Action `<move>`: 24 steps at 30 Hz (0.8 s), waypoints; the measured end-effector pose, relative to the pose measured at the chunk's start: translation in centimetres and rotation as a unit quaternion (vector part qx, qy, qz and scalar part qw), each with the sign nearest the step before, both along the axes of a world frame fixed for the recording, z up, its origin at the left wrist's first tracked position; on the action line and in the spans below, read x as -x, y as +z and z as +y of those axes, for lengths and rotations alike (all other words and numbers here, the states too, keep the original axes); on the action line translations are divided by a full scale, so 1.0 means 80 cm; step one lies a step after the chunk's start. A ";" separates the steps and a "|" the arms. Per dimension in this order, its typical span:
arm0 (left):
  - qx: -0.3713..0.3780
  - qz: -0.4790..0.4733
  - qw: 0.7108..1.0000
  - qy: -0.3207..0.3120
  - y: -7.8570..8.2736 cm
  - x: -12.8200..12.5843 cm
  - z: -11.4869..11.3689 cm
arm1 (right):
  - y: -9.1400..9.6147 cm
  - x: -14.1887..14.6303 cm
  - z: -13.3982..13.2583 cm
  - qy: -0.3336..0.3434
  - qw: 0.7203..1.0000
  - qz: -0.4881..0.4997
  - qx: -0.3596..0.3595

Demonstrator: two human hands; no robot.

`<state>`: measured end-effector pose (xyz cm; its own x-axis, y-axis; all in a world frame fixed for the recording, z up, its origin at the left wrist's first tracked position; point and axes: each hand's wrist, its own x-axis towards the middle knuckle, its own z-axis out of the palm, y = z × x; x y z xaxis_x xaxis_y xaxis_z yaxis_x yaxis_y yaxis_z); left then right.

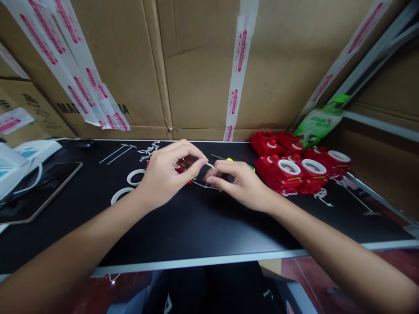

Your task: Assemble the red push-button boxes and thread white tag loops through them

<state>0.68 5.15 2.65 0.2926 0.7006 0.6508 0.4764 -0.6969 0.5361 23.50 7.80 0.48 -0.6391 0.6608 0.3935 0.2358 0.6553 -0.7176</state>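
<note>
My left hand [166, 172] hovers over the middle of the black table [183, 226], fingers curled in a pinch on a small white plastic piece [210, 165]. A red part [182, 169] shows under its fingers. My right hand [236, 179] lies just to the right, fingertips pressed together close to the same white piece and a thin white strip [201, 185] on the table. The two hands almost touch.
Several red plastic housings with white rings [294, 168] are heaped at the right. Two white rings [126, 185], thin metal rods [116, 154] and white scraps [149, 150] lie left. A phone [39, 192] sits far left. Taped cardboard boxes [203, 65] wall the back; a green pouch [319, 122] leans right.
</note>
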 end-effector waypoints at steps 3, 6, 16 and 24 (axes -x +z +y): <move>0.123 -0.027 0.990 -0.056 -0.008 -0.003 0.004 | 0.004 0.000 -0.003 -0.009 0.990 0.097 0.102; 0.302 -0.079 0.941 -0.134 -0.017 -0.008 0.006 | 0.006 0.000 -0.001 -0.006 0.975 0.158 0.159; 0.260 -0.071 0.955 -0.121 -0.014 -0.008 0.005 | -0.005 -0.009 0.029 -0.105 0.980 0.107 0.131; 0.260 -0.084 0.959 -0.078 -0.013 -0.005 0.008 | -0.015 -0.003 0.019 -0.031 0.989 -0.052 0.135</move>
